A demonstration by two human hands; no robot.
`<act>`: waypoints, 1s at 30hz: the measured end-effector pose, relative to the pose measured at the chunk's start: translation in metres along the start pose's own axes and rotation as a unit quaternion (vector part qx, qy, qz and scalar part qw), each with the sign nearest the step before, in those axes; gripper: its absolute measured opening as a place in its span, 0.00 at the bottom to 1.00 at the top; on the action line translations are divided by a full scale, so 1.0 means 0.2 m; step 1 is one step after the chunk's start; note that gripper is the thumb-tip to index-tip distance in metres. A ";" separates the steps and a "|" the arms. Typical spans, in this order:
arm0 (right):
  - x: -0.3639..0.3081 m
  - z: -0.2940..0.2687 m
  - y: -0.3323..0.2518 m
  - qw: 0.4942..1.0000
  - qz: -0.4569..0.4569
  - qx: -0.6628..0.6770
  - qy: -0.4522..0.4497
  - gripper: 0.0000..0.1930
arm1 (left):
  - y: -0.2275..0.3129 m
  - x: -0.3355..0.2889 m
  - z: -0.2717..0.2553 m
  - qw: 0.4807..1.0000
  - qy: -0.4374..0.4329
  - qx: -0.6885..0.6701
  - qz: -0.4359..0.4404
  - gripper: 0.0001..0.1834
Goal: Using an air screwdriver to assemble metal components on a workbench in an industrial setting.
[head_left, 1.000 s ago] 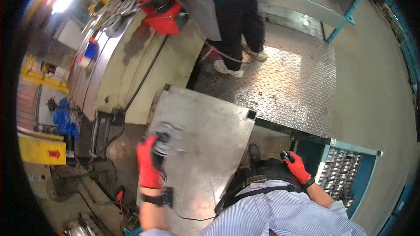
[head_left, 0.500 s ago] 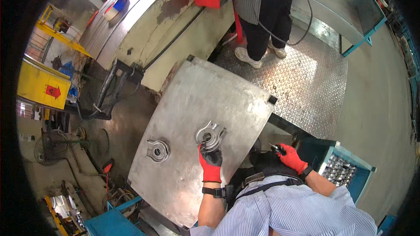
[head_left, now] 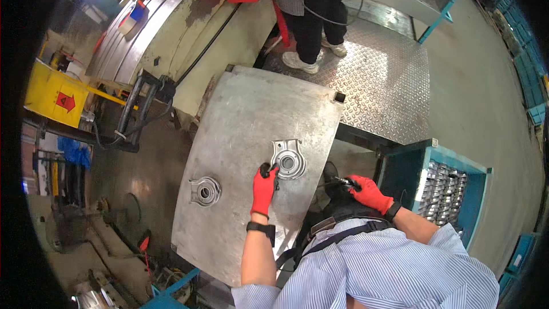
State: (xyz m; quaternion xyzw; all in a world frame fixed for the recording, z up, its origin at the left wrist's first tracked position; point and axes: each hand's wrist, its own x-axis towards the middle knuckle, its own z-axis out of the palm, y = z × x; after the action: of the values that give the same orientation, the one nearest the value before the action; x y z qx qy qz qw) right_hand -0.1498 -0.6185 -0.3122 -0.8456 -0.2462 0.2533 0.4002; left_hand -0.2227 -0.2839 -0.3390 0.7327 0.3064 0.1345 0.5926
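Observation:
Two ring-shaped metal castings with flat flanges lie on the grey metal tabletop (head_left: 240, 114). My left hand (head_left: 265, 191), in a red glove with dark fingertips, is at the lower left edge of the right casting (head_left: 289, 163). Its fingers look closed on that rim, though their undersides are hidden. The other casting (head_left: 205, 191) rests flat to the left, untouched. Off the table's right edge, my right hand (head_left: 370, 194), gloved alike, is closed around a small hand tool (head_left: 346, 182) with a thin tip pointing left. The glove hides most of the tool.
A blue bin (head_left: 420, 189) holding rows of metal parts (head_left: 443, 194) stands right of my right arm. Beyond the table, another person (head_left: 320, 17) stands on a tread-plate platform (head_left: 394, 86). A large cream machine (head_left: 229, 46) and a yellow panel (head_left: 54, 94) are at the left.
The right casting has been turned, its flange now pointing up and slightly left. My left hand has shifted from its front to its left edge. The whole view has shifted a little.

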 end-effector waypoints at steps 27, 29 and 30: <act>-0.34 0.55 -0.17 0.996 -0.010 0.001 -0.089 0.22 | -0.01 -0.88 -0.17 0.869 -0.083 -0.367 -0.321 0.13; -0.34 0.58 -0.15 0.995 -0.013 0.012 -0.099 0.22 | 0.00 -0.88 -0.13 0.875 -0.076 -0.358 -0.317 0.13; -0.33 0.59 -0.13 0.995 -0.022 0.015 -0.094 0.22 | 0.02 -0.87 -0.11 0.879 -0.076 -0.351 -0.314 0.13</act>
State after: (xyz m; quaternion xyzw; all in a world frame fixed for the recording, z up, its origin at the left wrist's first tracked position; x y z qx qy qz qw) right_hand -0.2788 -0.5809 -0.3408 -0.8065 -0.2978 0.3257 0.3934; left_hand -0.3692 -0.3722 -0.3001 0.3496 0.4070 -0.0160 0.8437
